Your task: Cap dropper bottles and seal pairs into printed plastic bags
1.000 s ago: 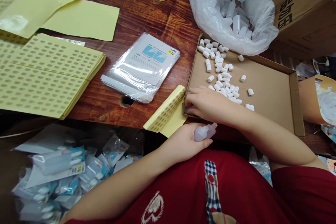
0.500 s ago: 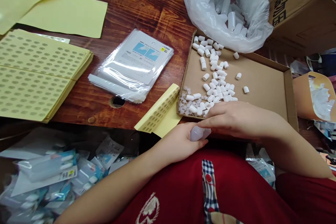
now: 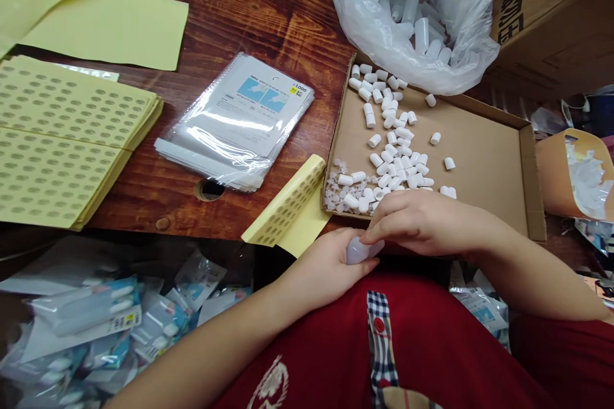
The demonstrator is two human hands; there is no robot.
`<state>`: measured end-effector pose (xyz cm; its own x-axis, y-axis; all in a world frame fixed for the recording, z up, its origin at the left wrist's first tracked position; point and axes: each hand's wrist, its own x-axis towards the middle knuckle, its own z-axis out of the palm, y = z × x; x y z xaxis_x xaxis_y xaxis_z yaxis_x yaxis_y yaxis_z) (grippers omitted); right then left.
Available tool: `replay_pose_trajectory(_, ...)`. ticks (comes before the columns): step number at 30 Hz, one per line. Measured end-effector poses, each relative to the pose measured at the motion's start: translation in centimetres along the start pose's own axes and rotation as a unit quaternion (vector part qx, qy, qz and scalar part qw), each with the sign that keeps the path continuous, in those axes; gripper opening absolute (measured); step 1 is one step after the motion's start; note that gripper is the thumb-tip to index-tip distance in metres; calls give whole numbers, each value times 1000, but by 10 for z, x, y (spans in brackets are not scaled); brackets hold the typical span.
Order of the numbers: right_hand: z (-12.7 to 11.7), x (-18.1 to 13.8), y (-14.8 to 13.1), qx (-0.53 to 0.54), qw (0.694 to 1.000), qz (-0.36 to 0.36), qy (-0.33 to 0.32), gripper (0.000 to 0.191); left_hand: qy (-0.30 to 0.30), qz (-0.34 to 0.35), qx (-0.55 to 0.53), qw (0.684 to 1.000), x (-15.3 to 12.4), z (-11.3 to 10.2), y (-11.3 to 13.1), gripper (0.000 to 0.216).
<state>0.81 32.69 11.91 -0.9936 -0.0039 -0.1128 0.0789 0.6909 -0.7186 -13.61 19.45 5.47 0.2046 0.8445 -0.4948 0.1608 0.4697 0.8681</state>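
Observation:
My left hand (image 3: 329, 262) is closed around a small translucent plastic bottle (image 3: 359, 250), held just below the table's front edge over my red shirt. My right hand (image 3: 422, 220) is closed over the bottle's top end, fingers pinched there; whatever is between its fingertips is hidden. Both hands meet at the near-left corner of a shallow cardboard tray (image 3: 484, 153). Several loose white caps (image 3: 393, 140) and small clear plugs (image 3: 338, 195) lie in the tray beside them.
A clear bag of white bottles (image 3: 422, 19) rests on the tray's far edge. Yellow sticker sheets (image 3: 67, 140), a folded one (image 3: 288, 208), and a stack of clear packaging sleeves (image 3: 240, 118) lie on the wooden table. Packaged items (image 3: 96, 319) sit below left. Cardboard boxes (image 3: 551, 6) stand right.
My right hand left the tray's near-left corner, where it was reaching among the small parts, and came back onto the top of the bottle. My left hand kept holding the bottle.

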Motion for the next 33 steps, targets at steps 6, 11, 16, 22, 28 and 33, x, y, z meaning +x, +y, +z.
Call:
replay_pose_trajectory(6,15,-8,6,32,995,-9,98,23,-5,1,-18,1000,0,-1,-2,26)
replay_pose_trajectory(11,18,-7,1,6,997,-12,74,26,4,1,-4,1000,1,1,0,18)
replay_pose_trajectory(16,19,-6,-3,-49,995,0,82,29,-10,-4,-39,999,2,-1,1,22)
replay_pose_trajectory(22,7,-12,-1,-36,994,58,87,20,-53,-14,-54,997,3,-7,2,36)
replay_pose_trajectory(28,0,-19,-9,-36,994,73,78,15,-72,-20,-31,997,2,-3,5,34)
replay_pose_trajectory(33,-11,-81,13,-73,874,362,315,22,-67,-22,-57,996,0,-3,4,35)
